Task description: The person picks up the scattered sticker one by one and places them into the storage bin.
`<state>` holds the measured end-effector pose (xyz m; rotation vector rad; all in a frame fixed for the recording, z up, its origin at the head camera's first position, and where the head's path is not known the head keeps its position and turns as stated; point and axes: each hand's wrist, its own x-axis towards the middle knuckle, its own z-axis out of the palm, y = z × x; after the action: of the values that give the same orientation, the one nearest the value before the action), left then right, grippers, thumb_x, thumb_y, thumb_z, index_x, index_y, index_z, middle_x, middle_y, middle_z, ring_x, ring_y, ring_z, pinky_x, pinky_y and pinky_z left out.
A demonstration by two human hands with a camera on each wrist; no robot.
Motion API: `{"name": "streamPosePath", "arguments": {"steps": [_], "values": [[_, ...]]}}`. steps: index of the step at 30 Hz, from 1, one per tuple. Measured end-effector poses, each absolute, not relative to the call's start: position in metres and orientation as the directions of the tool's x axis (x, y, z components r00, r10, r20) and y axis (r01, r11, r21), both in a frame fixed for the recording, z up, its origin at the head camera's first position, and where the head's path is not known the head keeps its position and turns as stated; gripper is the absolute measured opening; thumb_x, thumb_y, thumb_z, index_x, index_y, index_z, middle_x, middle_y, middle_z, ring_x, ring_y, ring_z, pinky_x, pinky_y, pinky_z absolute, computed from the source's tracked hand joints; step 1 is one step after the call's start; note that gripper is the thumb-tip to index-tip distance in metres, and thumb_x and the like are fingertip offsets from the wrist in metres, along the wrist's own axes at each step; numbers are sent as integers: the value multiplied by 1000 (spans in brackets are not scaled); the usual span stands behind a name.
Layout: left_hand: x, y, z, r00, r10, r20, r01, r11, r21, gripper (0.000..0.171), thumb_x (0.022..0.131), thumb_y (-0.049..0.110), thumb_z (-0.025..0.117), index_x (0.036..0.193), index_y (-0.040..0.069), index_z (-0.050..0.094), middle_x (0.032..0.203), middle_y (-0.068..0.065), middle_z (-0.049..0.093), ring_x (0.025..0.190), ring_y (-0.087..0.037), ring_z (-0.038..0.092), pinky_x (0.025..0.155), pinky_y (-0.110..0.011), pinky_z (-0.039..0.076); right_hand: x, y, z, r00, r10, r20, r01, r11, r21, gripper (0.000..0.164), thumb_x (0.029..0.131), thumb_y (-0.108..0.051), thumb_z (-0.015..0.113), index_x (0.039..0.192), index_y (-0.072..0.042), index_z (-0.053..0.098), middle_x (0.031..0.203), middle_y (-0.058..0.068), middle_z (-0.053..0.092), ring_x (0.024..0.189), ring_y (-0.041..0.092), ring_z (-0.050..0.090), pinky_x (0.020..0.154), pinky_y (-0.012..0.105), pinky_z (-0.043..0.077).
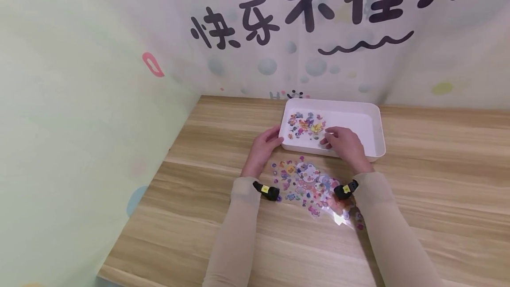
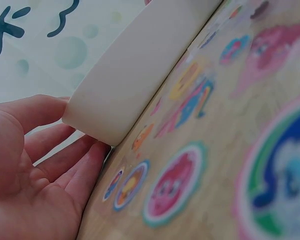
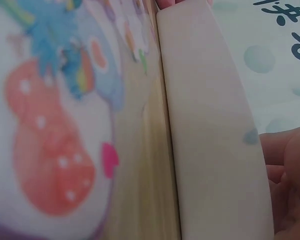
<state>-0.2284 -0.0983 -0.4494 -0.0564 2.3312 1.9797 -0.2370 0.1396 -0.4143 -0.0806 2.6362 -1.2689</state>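
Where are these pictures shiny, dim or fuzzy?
Head view: a white glare patch on the sticker sheets, near the right wrist; left wrist view: dim, the large round sticker blurred, the left hand crisper; right wrist view: also dim, the big sticker with a red shape out of focus.

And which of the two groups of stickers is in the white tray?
The smaller group, towards the left end of the tray; the larger group lies on the table in front.
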Motion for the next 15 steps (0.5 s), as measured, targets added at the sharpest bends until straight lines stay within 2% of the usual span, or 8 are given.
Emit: {"name": "streamPosePath", "arguments": {"steps": [15], "values": [[-229, -98, -451, -996, 26, -86, -80, 166, 983, 42, 84, 30, 60, 125, 30, 50, 123, 15, 50, 111, -2, 47, 92, -22, 40, -237, 139, -414, -970, -151, -189, 39, 674, -738, 46, 94, -30, 43, 130, -3, 43, 96, 8, 64, 85, 22, 57, 79, 40, 45]]}}
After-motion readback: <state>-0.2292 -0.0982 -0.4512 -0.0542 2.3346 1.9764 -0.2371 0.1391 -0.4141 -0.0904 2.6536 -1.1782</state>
